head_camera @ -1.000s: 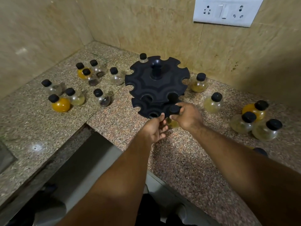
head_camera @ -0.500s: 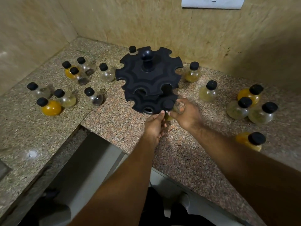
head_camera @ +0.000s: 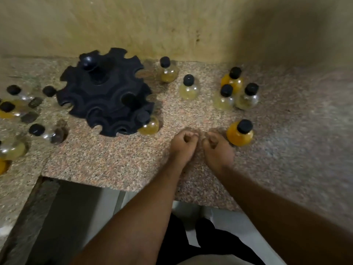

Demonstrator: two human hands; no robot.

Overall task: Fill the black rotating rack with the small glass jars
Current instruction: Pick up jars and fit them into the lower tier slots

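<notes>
The black rotating rack (head_camera: 104, 92) stands on the granite counter (head_camera: 118, 161) at the left of centre. A yellowish jar (head_camera: 150, 125) with a black cap hangs in a slot at the rack's lower right edge. Another black cap (head_camera: 128, 98) shows in an upper slot. Both hands are off the rack, over the counter to its right. My left hand (head_camera: 182, 144) has curled fingers and holds nothing. My right hand (head_camera: 216, 149) is also curled and empty, just left of an orange jar (head_camera: 240, 133).
Several loose jars stand to the right by the wall, among them a pale one (head_camera: 188, 87) and a cluster (head_camera: 236, 92). More jars (head_camera: 36, 129) crowd the counter left of the rack. The counter's front edge (head_camera: 107, 185) drops off below my hands.
Both hands let go of the yellowish jar at the rack's lower slot and drew back to the right, towards the orange jar. The camera swung right and down.
</notes>
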